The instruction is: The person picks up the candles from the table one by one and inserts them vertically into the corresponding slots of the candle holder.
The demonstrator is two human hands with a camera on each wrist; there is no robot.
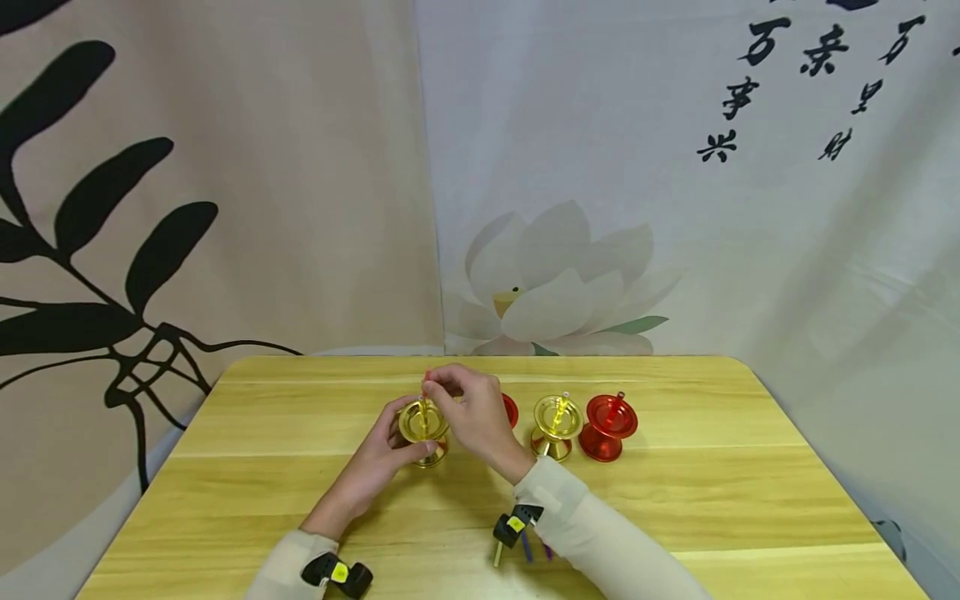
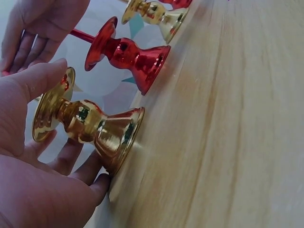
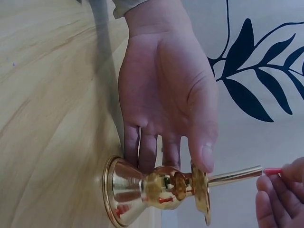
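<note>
A gold candle holder stands upright on the table, and a thin gold-coloured stick rises from its dish. My left hand grips this holder, the thumb at the dish rim and the other fingers round the far side. Above it, my right hand pinches a short red stick between thumb and fingertips. The red stick meets the top of the gold-coloured one; whether they are joined I cannot tell. Close to the right hand stands a red candle holder, mostly hidden in the head view.
To the right stand another gold holder and another red holder, each with a thin stick upright in it. Near the front, partly covered by the right wrist camera and sleeve, lie a yellowish stick, a blue stick and a purple stick.
</note>
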